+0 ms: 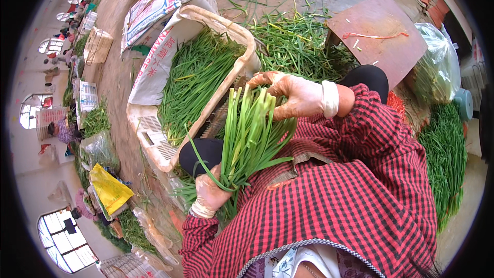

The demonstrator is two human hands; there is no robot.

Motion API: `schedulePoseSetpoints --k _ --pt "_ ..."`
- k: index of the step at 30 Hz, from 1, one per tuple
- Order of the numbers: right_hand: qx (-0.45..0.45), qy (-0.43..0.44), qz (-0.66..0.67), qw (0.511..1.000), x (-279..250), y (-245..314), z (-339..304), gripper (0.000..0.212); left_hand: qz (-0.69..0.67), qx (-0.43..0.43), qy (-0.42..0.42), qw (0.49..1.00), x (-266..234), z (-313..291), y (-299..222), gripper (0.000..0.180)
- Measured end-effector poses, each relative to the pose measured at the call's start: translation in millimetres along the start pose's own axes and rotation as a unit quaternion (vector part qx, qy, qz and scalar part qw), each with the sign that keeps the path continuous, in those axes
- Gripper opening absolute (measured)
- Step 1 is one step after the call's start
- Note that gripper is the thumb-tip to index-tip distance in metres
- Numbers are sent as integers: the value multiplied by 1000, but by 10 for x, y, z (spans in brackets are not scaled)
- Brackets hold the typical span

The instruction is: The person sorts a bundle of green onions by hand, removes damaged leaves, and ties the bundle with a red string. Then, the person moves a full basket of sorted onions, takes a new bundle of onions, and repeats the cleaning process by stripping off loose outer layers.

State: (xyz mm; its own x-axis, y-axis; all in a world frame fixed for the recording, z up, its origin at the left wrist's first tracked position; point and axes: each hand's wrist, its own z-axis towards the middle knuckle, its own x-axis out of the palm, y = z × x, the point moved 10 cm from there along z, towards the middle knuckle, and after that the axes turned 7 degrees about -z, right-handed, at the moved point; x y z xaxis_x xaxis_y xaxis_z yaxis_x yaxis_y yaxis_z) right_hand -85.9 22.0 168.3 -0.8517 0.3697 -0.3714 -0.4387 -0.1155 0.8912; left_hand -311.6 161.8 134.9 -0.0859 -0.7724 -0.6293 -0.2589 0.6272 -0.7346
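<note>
My left hand (210, 193), in a thin pale glove, is closed round the leafy lower part of a bunch of garlic chives (247, 141). The bunch stands in front of my checked jacket, its pale stem ends upward. My right hand (301, 95), in a soiled, whitish glove, curls over those ends, with fingers on the far side and thumb on the near side. A few long leaves trail past my left wrist. Just beyond the bunch is a white plastic basket (246, 54), lined partly with a white woven sack (154, 72) and filled with loose chives (200, 74).
Loose greens (298, 41) lie beyond the basket. A low brown board (378, 33) at the right carries a red string. Beside it are a clear plastic bag (437, 64) and stacked chives (445, 159). Other people, baskets and a yellow sack (109, 189) line the left.
</note>
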Motion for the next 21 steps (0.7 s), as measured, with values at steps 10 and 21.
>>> schedulePoseSetpoints --k 10,21 --pt "152 -272 -89 946 -882 -551 -631 15 317 38 -110 941 -449 61 -258 84" --pt "75 -46 -426 901 68 222 38 62 367 28 -94 925 -417 133 -281 84"
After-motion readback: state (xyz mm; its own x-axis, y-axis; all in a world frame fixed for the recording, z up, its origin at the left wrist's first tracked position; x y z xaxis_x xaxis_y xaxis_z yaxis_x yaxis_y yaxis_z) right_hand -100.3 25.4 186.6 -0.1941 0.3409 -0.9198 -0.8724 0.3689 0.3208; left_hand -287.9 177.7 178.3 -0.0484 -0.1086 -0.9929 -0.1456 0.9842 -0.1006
